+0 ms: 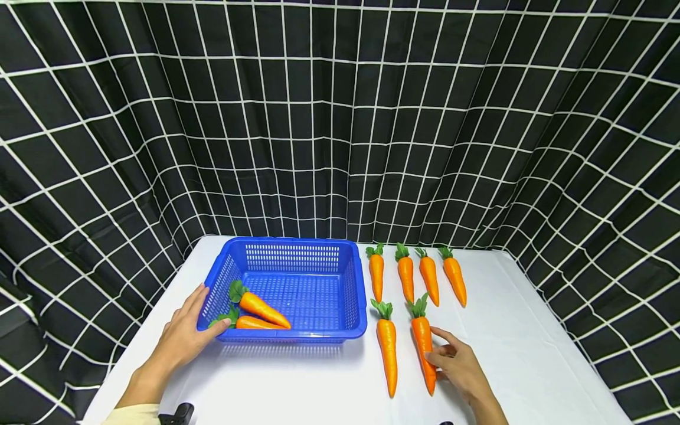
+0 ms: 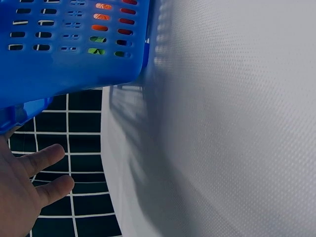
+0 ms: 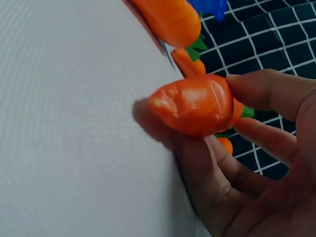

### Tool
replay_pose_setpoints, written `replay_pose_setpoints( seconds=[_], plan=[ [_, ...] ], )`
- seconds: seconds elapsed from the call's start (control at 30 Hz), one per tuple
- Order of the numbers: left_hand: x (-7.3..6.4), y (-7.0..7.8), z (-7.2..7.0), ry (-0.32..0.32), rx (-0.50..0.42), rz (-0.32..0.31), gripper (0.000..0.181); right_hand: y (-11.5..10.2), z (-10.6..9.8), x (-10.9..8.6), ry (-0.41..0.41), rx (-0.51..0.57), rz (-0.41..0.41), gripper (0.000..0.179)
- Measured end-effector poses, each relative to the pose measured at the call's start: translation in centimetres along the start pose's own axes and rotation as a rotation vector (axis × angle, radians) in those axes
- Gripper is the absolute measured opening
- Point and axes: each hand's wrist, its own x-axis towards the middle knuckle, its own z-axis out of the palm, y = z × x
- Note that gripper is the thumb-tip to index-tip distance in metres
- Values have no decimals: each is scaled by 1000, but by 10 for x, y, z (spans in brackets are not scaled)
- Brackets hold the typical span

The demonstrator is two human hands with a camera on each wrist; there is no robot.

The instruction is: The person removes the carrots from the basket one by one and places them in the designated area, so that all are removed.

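Observation:
My right hand (image 1: 461, 367) pinches an orange carrot (image 1: 423, 348) with green leaves, at the front right of the white table. In the right wrist view that carrot (image 3: 195, 104) points its blunt tip at the camera, fingers and thumb on its sides. Beside it, to the left, lies another carrot (image 1: 388, 354). My left hand (image 1: 183, 336) rests against the near left corner of a blue basket (image 1: 292, 334), thumb at the front rim. Two of its fingers (image 2: 47, 158) stick out straight in the left wrist view. Two carrots (image 1: 260, 308) lie inside the basket.
Behind the pinched carrot, several more carrots (image 1: 405, 277) lie in a row, right of the basket. A black curtain (image 1: 319, 118) with white grid lines surrounds the white table (image 1: 276, 383) at the back and sides.

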Motion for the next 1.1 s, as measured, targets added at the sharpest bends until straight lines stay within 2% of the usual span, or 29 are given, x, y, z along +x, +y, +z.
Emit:
replay_pose_setpoints(
  seconds=[0.43, 0.73, 1.1],
  plan=[
    [-1, 2, 0, -13, 10, -13, 92, -1, 0, -2, 46, -210, -57, 60],
    [-2, 0, 1, -15, 6, -15, 93, -1, 1, -3, 59, -254, -63, 60],
    [-1, 0, 0, -16, 7, -15, 93, -1, 1, -4, 58, -223, -52, 59]
  ],
)
